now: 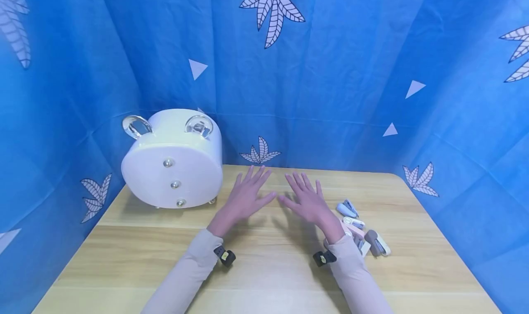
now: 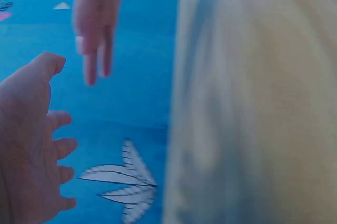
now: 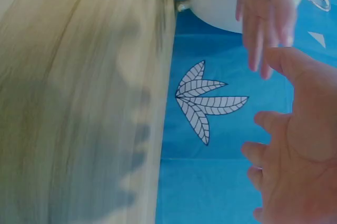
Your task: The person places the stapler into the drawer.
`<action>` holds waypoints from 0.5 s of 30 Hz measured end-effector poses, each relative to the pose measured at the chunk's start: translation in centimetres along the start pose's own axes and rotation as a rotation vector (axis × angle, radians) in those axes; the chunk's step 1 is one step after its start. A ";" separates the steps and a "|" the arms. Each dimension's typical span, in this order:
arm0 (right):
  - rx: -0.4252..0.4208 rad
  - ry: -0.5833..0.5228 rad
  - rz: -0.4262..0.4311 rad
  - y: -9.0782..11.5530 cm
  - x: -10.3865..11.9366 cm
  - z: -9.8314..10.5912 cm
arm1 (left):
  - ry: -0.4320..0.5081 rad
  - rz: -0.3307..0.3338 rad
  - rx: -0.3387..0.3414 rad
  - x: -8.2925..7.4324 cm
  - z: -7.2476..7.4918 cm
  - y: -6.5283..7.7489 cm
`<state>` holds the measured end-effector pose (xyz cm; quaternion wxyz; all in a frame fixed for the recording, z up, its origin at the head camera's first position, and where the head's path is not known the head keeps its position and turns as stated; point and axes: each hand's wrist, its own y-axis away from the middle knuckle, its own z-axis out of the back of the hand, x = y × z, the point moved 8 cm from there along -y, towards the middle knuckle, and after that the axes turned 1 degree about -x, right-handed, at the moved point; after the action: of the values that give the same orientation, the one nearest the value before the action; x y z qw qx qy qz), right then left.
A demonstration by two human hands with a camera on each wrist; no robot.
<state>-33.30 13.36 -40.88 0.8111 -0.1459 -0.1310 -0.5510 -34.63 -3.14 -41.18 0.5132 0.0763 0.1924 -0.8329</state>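
Note:
My left hand point(image 1: 244, 199) hovers over the wooden table point(image 1: 264, 277), fingers spread and straight, holding nothing. Facing it is my right hand point(image 1: 307, 201), also spread and bare, its thumb close to the left thumb. Both wrist views show the palms of the left hand point(image 2: 26, 145) and right hand point(image 3: 310, 145) raised off the tabletop. Left of the left hand stands a glossy white rounded box point(image 1: 173, 176) with two silver rings on top and three silver knobs on its front. Beside the right wrist lie several small two-part plastic items point(image 1: 377, 243) in blue, white, pink and grey; the sleeve partly covers them.
A blue curtain point(image 1: 351, 75) with white leaf and triangle prints hangs behind the table and along both sides. Dark straps with small devices sit on the left wrist point(image 1: 224, 255) and the right wrist point(image 1: 324, 258).

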 end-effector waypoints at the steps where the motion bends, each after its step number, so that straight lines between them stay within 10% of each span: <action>1: -0.004 -0.005 0.002 0.0 0.1 0.1 | 0.019 -0.007 -0.010 -0.3 0.8 0.0; 8: -0.092 -0.162 0.078 -0.2 2.0 2.4 | 0.205 -0.065 -0.245 -2.0 10.6 2.1; 15: -0.113 -0.487 0.215 -1.8 7.1 3.6 | 0.397 -0.044 -0.869 2.6 21.4 8.2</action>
<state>-32.65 8.05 -34.73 0.8001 -0.3324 -0.2750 -0.4168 -27.08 -17.06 -24.37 0.4333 0.0083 0.6185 -0.6554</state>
